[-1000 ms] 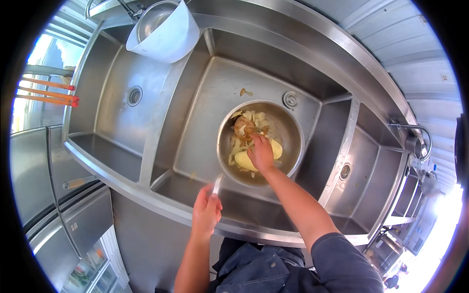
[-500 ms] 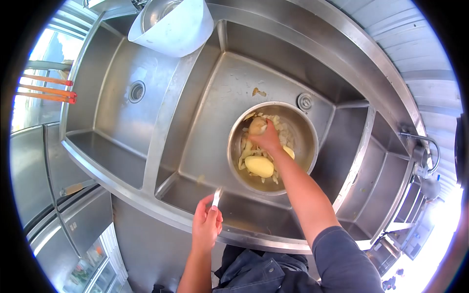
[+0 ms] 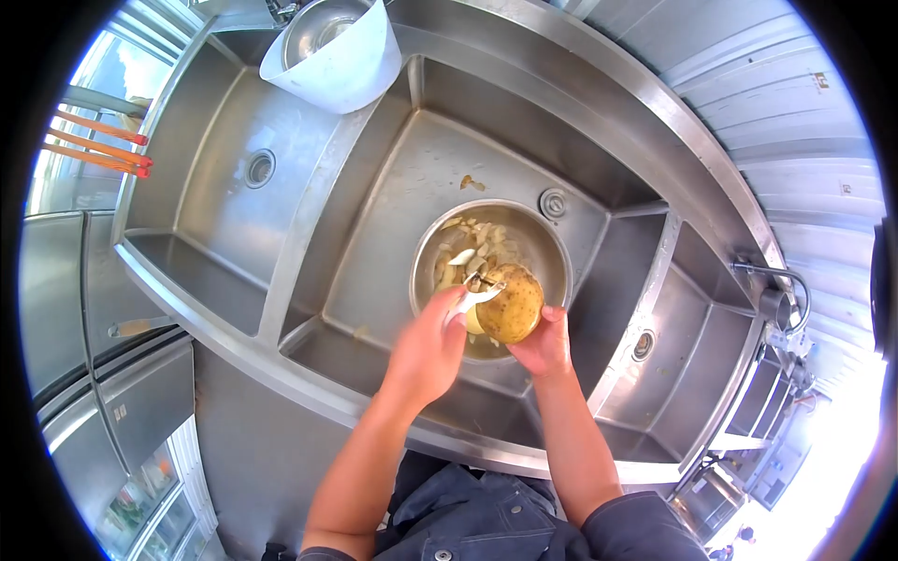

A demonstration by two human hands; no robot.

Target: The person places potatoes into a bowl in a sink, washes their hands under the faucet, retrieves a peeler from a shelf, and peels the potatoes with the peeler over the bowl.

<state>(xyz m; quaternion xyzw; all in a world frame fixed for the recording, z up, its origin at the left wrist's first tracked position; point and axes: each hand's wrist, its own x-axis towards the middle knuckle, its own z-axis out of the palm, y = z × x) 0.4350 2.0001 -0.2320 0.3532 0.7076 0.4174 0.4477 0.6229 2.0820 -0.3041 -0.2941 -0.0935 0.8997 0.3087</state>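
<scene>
Closed round a white peeler (image 3: 475, 298), my left hand (image 3: 428, 346) is above the near left rim of a round metal bowl (image 3: 559, 271). The peeler's head touches the upper left side of a brown, unpeeled potato (image 3: 515, 305). My right hand (image 3: 545, 346) grips that potato from below and the right, over the bowl. Pale peelings (image 3: 488, 241) lie in the bowl. Part of a yellow peeled potato (image 3: 472, 321) shows behind the peeler, mostly hidden by the held potato and my left hand.
The bowl sits in the middle basin of a steel sink (image 3: 374, 252), near a drain (image 3: 553, 203). A white container (image 3: 337, 73) with a metal bowl inside stands at the back left. A faucet (image 3: 790, 285) is at the right. Steel cabinets (image 3: 112, 346) stand at the left.
My right hand has lifted the unpeeled potato out of the bowl and brought it nearer. My left hand has moved up and right, bringing the peeler against it. The view has shifted slightly.
</scene>
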